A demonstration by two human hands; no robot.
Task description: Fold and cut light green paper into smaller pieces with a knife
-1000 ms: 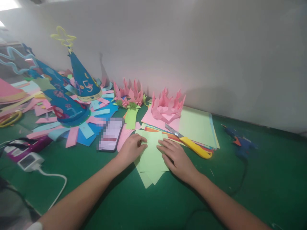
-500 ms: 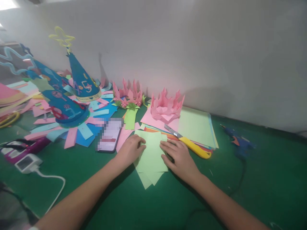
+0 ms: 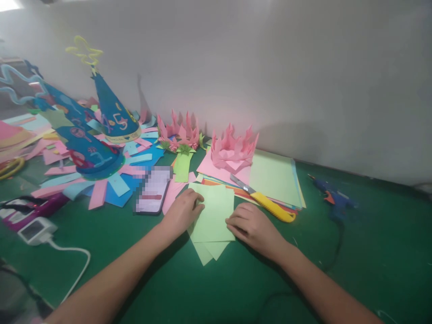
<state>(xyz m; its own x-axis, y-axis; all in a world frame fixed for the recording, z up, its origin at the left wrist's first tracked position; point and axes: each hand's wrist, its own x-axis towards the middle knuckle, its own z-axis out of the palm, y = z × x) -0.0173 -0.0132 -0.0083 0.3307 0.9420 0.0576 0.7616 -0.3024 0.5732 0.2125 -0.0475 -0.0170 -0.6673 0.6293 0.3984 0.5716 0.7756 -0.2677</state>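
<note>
Pale green paper sheets [image 3: 216, 216] lie in a small stack on the green table in front of me, the lower ones turned askew so that their corners stick out at the bottom. My left hand [image 3: 184, 209] rests at the stack's left edge, fingers curled and thumb on the top sheet. At the right edge, my right hand [image 3: 253, 227] has its fingertips and thumb drawn close together against the paper. Just beyond the stack, a yellow-handled utility knife [image 3: 270, 204] lies across coloured sheets, its blade toward the left.
Behind are two pink paper crowns [image 3: 232, 148] and more coloured paper [image 3: 276, 177]. A phone [image 3: 154, 191] lies left of the stack. Decorated blue cone hats [image 3: 113, 110] stand farther left, near a white device [image 3: 37, 230] with a cable. A blue glue gun [image 3: 334, 193] lies right.
My right hand has slid slightly down along the paper's right edge, and its fingers have drawn together. The right side of the stack looks more even. My left hand has stayed in place.
</note>
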